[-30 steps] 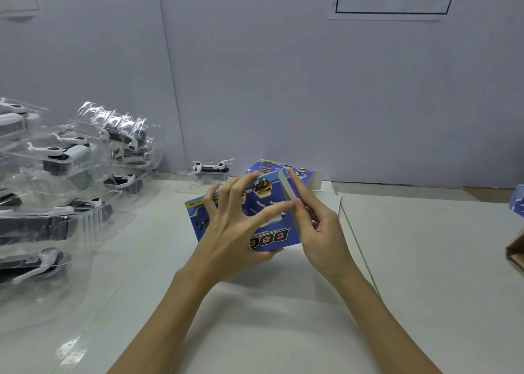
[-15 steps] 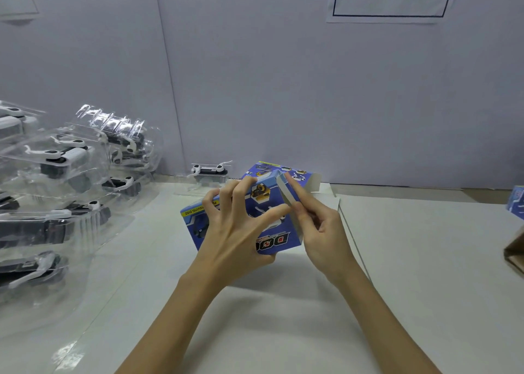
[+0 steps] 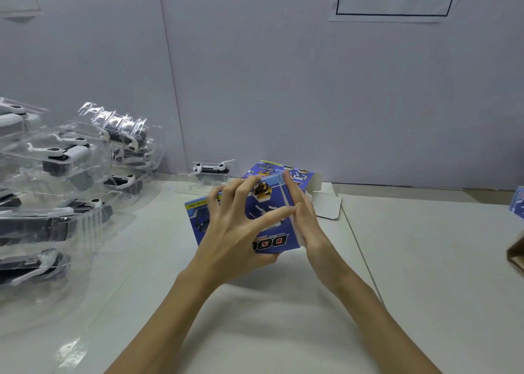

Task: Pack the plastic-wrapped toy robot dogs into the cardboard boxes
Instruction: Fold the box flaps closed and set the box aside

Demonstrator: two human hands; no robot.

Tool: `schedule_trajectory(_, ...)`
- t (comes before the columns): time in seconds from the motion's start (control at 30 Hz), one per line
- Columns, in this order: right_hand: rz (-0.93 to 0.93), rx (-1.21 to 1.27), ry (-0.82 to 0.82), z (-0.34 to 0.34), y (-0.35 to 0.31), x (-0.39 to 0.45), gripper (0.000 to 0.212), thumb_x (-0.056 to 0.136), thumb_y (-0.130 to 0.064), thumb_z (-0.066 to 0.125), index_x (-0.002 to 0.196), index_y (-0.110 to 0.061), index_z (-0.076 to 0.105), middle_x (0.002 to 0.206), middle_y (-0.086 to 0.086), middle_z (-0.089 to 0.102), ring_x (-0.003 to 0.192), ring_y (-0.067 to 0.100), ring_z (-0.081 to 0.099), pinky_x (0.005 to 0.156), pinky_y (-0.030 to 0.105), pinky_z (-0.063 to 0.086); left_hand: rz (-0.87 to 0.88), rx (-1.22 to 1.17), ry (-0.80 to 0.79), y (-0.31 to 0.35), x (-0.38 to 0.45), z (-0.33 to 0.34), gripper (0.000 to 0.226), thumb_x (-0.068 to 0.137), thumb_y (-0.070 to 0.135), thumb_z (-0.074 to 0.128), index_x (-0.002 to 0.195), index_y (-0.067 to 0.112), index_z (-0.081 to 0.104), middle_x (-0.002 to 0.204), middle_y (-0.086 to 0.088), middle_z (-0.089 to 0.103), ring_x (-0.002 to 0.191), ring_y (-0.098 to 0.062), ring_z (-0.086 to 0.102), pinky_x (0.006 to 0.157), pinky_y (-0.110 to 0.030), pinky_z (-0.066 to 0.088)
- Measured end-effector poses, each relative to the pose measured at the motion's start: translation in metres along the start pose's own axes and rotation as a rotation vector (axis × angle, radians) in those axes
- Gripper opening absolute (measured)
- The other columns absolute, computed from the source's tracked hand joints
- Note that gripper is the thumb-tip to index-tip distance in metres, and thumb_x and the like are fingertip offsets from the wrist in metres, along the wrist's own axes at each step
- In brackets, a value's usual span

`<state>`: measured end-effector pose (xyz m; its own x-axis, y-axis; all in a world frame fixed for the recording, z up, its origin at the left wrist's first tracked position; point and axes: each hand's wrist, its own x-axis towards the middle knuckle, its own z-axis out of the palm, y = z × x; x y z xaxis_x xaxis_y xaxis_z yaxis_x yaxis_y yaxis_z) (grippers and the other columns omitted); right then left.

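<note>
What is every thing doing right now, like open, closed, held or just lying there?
Blue box: held up off the table, end flap pressed shut.
Left hand: grips the box, fingers spread over its front.
Right hand: straight fingers press the box's end flap.
Second blue box: lies behind, flaps open.
Wrapped toy dogs: piled at left, unpacked.
Single wrapped dog: lies alone by the wall.
</note>
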<state>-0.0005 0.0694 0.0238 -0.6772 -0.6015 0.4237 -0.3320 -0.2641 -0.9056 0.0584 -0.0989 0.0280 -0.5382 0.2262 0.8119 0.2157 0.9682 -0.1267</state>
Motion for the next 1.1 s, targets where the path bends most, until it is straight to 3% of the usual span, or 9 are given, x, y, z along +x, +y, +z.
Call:
schedule_trajectory(0.13,-0.069,0.113,0.104,-0.006,-0.004,-0.001,0.052,0.107,-0.032,0.049,0.157,-0.038,0.039,0.161,-0.009,0.043,0.152,0.018,0.037,0.117,0.054,0.042,-0.158,-0.097,0.094,0.003,0.0,0.0,0.075,0.074,0.061,0.082,0.141,0.042,0.054,0.16,-0.015,0.039,0.145,-0.034,0.041,0.11,-0.064,0.032)
schedule_trajectory(0.27,-0.179,-0.042,0.196,0.0,-0.01,-0.002,0.043,0.106,-0.03,0.052,0.148,-0.029,0.055,0.153,-0.005,0.052,0.15,0.021,0.04,0.089,0.037,0.063,-0.348,-0.224,0.147,0.009,0.002,-0.005,0.076,0.078,0.068,0.073,0.146,0.046,0.048,0.163,-0.009,0.035,0.147,-0.026,0.038,0.108,-0.055,0.038)
schedule_trajectory(0.47,-0.196,-0.021,0.317,0.008,-0.013,-0.005,0.038,0.102,-0.029,0.054,0.138,-0.029,0.065,0.14,-0.012,0.063,0.142,0.016,0.05,0.079,0.031,0.064,-0.315,-0.211,0.121,0.014,0.003,-0.006,0.073,0.077,0.063,0.078,0.143,0.045,0.052,0.161,-0.013,0.034,0.146,-0.029,0.038,0.105,-0.056,0.037)
schedule_trajectory(0.6,-0.154,0.032,0.343,0.002,-0.014,-0.004,0.035,0.097,-0.03,0.059,0.13,-0.032,0.07,0.127,-0.016,0.069,0.135,0.01,0.056,0.07,0.026,0.063,-0.308,-0.19,0.094,0.017,0.006,-0.005,0.069,0.077,0.067,0.07,0.139,0.047,0.048,0.158,-0.014,0.035,0.145,-0.032,0.038,0.103,-0.058,0.038)
schedule_trajectory(0.97,-0.223,-0.119,0.204,0.002,-0.015,-0.005,0.044,0.102,-0.026,0.053,0.146,-0.029,0.057,0.145,-0.01,0.057,0.147,0.021,0.043,0.082,0.035,0.065,-0.327,-0.19,0.085,0.012,0.005,-0.007,0.069,0.074,0.063,0.076,0.136,0.046,0.049,0.156,-0.013,0.034,0.141,-0.032,0.04,0.098,-0.06,0.042)
schedule_trajectory(1.1,-0.297,-0.268,0.155,0.002,-0.013,-0.006,0.051,0.1,-0.04,0.055,0.15,-0.03,0.05,0.152,-0.011,0.053,0.151,0.022,0.037,0.089,0.036,0.063,-0.325,-0.205,0.09,0.012,0.004,-0.008,0.069,0.076,0.062,0.071,0.138,0.045,0.047,0.156,-0.014,0.034,0.141,-0.033,0.041,0.098,-0.059,0.041)
